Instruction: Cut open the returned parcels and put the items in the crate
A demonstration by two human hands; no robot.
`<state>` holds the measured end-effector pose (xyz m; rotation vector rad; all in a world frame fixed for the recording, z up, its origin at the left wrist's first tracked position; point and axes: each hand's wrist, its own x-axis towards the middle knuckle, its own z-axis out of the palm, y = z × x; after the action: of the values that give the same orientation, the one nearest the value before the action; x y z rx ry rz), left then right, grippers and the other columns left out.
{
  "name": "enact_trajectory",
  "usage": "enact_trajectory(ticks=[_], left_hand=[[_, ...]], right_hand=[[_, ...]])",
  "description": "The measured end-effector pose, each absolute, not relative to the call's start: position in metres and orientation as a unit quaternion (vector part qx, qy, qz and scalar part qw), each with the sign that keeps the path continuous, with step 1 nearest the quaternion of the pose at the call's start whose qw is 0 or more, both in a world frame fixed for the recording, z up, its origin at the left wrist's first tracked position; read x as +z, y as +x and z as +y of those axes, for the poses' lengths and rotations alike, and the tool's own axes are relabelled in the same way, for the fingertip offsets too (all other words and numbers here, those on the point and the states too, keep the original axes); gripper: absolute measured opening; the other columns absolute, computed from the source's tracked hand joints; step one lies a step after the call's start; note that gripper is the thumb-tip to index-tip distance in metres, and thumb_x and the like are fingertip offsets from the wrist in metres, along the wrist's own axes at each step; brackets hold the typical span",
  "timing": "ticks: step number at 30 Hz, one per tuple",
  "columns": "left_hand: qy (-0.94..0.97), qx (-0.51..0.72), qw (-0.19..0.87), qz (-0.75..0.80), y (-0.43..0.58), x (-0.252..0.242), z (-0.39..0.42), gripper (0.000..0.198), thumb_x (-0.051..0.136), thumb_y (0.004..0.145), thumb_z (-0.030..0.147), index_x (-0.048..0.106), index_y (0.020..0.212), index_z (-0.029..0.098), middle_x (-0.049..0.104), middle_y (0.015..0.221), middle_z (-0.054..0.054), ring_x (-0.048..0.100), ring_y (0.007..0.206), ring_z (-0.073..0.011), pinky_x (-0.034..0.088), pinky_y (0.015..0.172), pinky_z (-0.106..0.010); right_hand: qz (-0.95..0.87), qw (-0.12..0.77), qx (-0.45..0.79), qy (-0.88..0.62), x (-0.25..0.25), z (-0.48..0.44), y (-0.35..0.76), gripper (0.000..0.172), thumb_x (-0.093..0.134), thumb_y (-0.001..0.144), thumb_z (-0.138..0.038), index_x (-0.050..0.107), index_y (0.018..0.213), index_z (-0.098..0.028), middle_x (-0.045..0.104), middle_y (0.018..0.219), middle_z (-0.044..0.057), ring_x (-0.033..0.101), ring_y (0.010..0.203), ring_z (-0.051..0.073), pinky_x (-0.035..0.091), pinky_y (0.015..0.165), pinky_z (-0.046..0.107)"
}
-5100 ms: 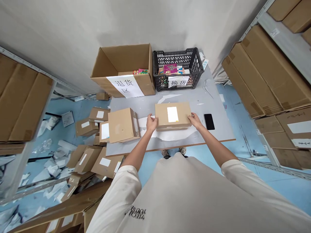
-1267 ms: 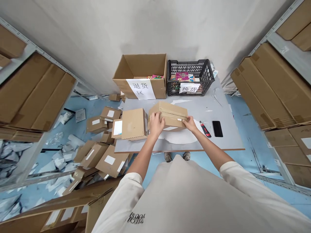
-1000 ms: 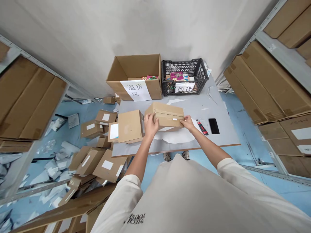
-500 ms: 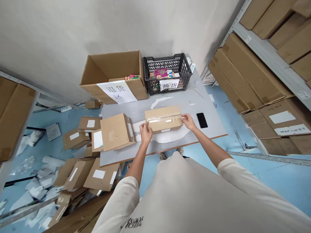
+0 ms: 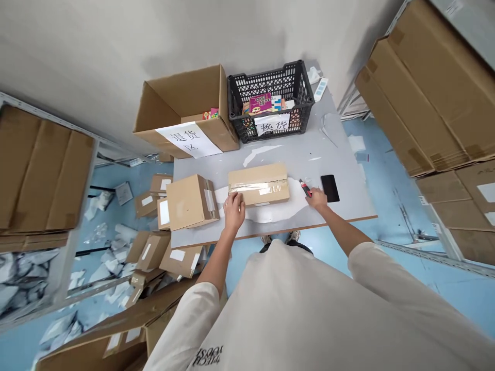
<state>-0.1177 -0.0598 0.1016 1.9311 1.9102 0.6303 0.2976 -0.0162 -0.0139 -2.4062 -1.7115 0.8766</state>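
A taped cardboard box (image 5: 258, 195) lies lengthwise on the grey table, with shiny clear tape along its top seam. My left hand (image 5: 234, 210) holds its front left corner, fingers curled against the cardboard. To the right of the box, my right hand (image 5: 317, 198) is closed round a red and black utility knife (image 5: 305, 187), its tip toward the back left. The knife is apart from the box. White paper (image 5: 270, 213) lies under the box. A black phone (image 5: 330, 188) rests just right of my right hand.
Another closed carton (image 5: 185, 203) stands at the table's left. Behind are a large open carton (image 5: 189, 116) with a paper sign and a black plastic crate (image 5: 270, 98) holding small colourful boxes. Shelves with cartons flank both sides; several boxes (image 5: 180, 260) lie on the floor at left.
My right hand has left the box's right end and moved right, and now holds the utility knife. My left hand stays at the box's left corner. The camera view has shifted slightly.
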Motion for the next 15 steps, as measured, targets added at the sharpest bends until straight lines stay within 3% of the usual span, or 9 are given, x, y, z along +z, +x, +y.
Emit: enact_trajectory(ticks=[7, 11, 15], left_hand=[[0.698, 0.204, 0.17, 0.665, -0.117, 0.105, -0.061, 0.041, 0.051, 0.106, 0.027, 0.068, 0.143, 0.022, 0.062, 0.154, -0.02, 0.056, 0.15, -0.0366, 0.045, 0.129, -0.06], [0.71, 0.21, 0.181, 0.647, -0.114, 0.105, -0.058, 0.042, 0.051, 0.106, 0.028, 0.067, 0.144, 0.022, 0.062, 0.154, -0.02, 0.055, 0.152, -0.0358, 0.044, 0.13, -0.06], [0.704, 0.221, 0.176, 0.652, -0.112, 0.103, -0.057, 0.041, 0.051, 0.106, 0.031, 0.068, 0.143, 0.023, 0.063, 0.155, -0.02, 0.053, 0.154, -0.0374, 0.041, 0.132, -0.063]], right_hand=[[-0.548, 0.056, 0.321, -0.771, -0.013, -0.01, 0.297, 0.039, 0.077, 0.081, -0.023, 0.065, 0.118, -0.02, 0.072, 0.128, 0.022, 0.065, 0.12, 0.037, 0.052, 0.103, 0.048], [-0.43, 0.168, 0.387, -0.798, 0.013, 0.011, 0.308, 0.04, 0.069, 0.087, -0.037, 0.065, 0.124, -0.022, 0.078, 0.106, 0.011, 0.072, 0.099, 0.031, 0.057, 0.09, 0.04], [-0.411, 0.29, 0.464, -0.729, 0.062, 0.044, 0.309, 0.035, 0.052, 0.098, -0.05, 0.067, 0.116, -0.024, 0.074, 0.086, 0.004, 0.068, 0.072, 0.023, 0.056, 0.068, 0.034]])
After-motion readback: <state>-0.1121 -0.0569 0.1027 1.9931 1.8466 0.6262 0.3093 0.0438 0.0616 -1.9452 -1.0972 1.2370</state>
